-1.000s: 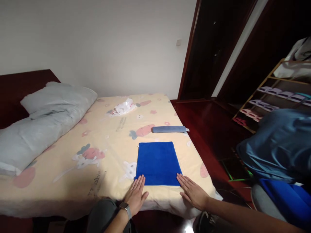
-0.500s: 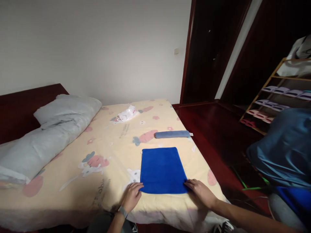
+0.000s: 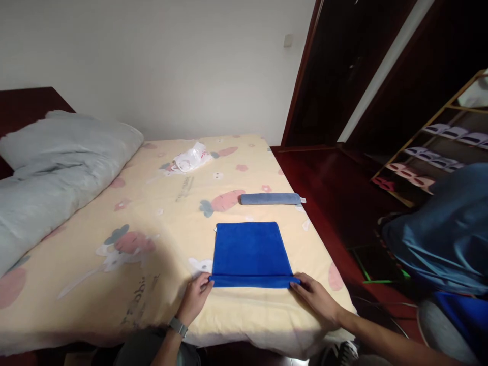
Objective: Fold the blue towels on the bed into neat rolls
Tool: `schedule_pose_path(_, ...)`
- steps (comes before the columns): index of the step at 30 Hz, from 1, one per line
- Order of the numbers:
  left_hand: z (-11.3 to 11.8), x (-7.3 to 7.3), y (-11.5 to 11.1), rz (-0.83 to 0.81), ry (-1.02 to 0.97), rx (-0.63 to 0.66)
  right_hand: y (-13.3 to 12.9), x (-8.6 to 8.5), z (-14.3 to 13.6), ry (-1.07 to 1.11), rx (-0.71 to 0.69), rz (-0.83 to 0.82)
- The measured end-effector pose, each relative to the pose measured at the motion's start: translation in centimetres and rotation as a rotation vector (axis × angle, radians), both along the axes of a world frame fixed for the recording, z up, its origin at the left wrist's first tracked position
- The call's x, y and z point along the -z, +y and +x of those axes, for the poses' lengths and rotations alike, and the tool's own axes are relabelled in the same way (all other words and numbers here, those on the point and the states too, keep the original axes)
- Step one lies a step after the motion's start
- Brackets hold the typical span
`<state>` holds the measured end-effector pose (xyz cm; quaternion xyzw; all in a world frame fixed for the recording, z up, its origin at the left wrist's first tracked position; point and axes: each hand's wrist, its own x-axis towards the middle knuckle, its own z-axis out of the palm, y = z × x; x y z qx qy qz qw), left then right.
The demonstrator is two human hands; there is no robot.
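A blue cloth (image 3: 249,248) lies flat on the bed, its near edge turned over into a narrow folded strip. My left hand (image 3: 197,295) pinches the left end of that strip between thumb and fingers. At the strip's right end, my right hand (image 3: 310,296) grips the cloth the same way. Beyond the cloth, a grey-blue folded cloth (image 3: 270,199) forms a long narrow bar with a small white tag at its right end. Neither hand touches it.
The bed's patterned yellow sheet (image 3: 171,254) spreads under everything. A crumpled white plastic bag (image 3: 192,157) sits farther back, and a grey quilt (image 3: 68,173) lies at left. Right of the bed are a shoe rack (image 3: 438,119) with slippers and a blue draped fabric (image 3: 442,229).
The cloth's near edge, flat before, is now folded over away from me into a strip. Both hands moved with it, still at its two corners. The view has shifted slightly.
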<state>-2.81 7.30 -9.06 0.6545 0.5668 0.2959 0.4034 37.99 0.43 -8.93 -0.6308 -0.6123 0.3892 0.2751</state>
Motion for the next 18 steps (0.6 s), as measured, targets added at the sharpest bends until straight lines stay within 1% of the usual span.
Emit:
schedule_pose_path(3, 0.4, -0.3, 0.4, -0.011, -0.006, -0.014, 1.5, 0.5, -0.4, -0.040, 0.175, -0.076)
schedule_pose_path(5, 0.9, -0.6, 0.5, 0.017, 0.018, -0.034, 2.4, 0.6, -0.5, -0.094, 0.207, -0.110)
schedule_pose_path(8, 1.6, -0.7, 0.2, 0.106, 0.085, -0.061, 3.0, 0.2, -0.6, -0.187, 0.153, -0.152)
schedule_pose_path(11, 2.1, -0.4, -0.1, 0.150, 0.150, -0.084, 2.9, -0.3, -0.5, -0.260, 0.111, -0.133)
schedule_pose_path(15, 2.3, 0.1, 0.0, 0.105, 0.161, -0.147, 2.3, -0.1, -0.1, -0.316, 0.085, -0.121)
schedule_pose_path(18, 2.4, -0.1, 0.2, 0.069, 0.216, -0.172, 2.0, -0.1, 0.0, -0.371, 0.061, -0.151)
